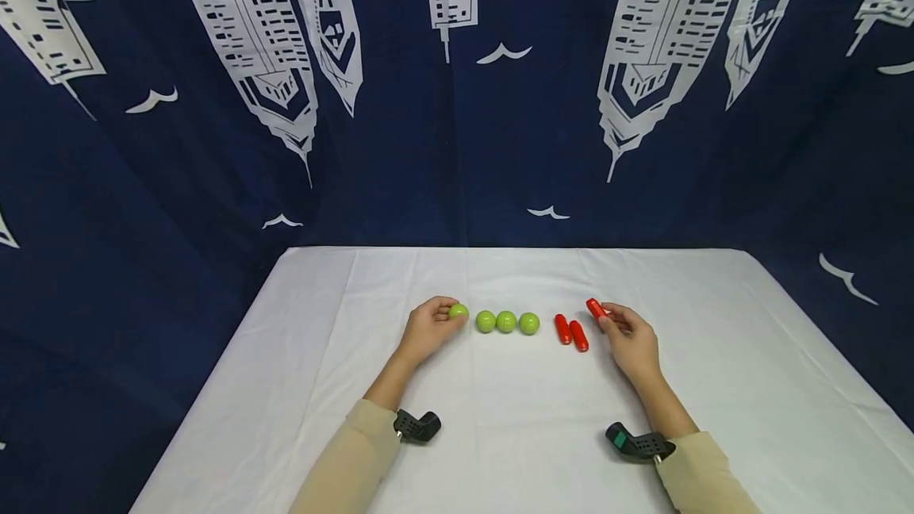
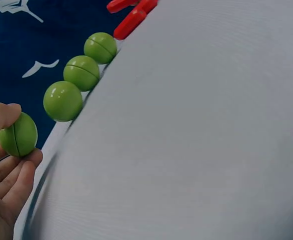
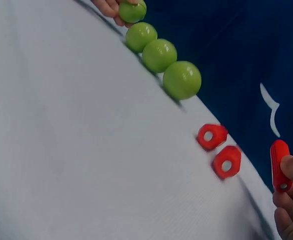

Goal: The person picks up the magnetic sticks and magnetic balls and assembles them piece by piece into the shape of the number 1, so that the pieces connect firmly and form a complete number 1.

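At the left end of a row of three glossy green balls [image 1: 506, 322], my left hand [image 1: 428, 329] pinches another green ball [image 2: 19, 134] between thumb and fingers. A thin seam runs around that ball. To the right of the row, two short red sticks [image 1: 579, 336] lie side by side, slightly apart. In the right wrist view their ends show a pale round spot [image 3: 227, 165]. My right hand [image 1: 634, 343] grips a third red stick [image 3: 279, 162] just right of that pair, its far end tilted toward the left in the head view.
A white cloth [image 1: 528, 435] covers the table under everything. Behind its far edge hangs a dark blue curtain [image 1: 457, 165] printed with white buildings and birds. Black wrist devices [image 1: 417, 426] sit by both beige sleeves [image 1: 350, 458].
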Demonstrator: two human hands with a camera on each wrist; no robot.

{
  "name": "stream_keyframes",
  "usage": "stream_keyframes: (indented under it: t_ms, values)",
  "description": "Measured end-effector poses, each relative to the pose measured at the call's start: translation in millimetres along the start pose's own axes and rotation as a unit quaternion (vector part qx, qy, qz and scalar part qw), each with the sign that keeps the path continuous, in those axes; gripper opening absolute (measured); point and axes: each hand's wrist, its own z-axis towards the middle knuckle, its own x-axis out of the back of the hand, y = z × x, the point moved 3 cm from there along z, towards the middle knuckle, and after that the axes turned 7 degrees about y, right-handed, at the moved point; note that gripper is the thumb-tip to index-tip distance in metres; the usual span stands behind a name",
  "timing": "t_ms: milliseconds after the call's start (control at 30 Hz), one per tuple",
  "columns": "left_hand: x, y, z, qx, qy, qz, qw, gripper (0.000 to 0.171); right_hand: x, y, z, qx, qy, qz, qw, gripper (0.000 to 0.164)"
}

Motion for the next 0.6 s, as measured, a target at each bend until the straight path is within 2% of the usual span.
stream_keyframes:
  t_ms: [133,333,500,600]
  values:
    - [2.3,3.4,8.8,0.015,-0.015,-0.018,0.9996,0.032,1.9,-10.8,0.4,-0.033,-0.021,0.033,0.999,0.028]
    - [3.0,7.2,18.7,0.027,-0.03,-0.057,0.9976,0.033,-1.8,-28.2,-5.1,-0.101,-0.054,0.083,0.99,0.037]
    - [1.2,7.5,18.7,0.04,-0.023,-0.061,0.9971,0.033,-6.0,-38.0,-9.2,-0.113,-0.057,0.11,0.986,0.037]
    - [-0.9,6.6,17.7,0.052,-0.013,-0.084,0.995,0.034,-9.3,-41.7,-11.6,-0.119,-0.059,0.133,0.982,0.038]
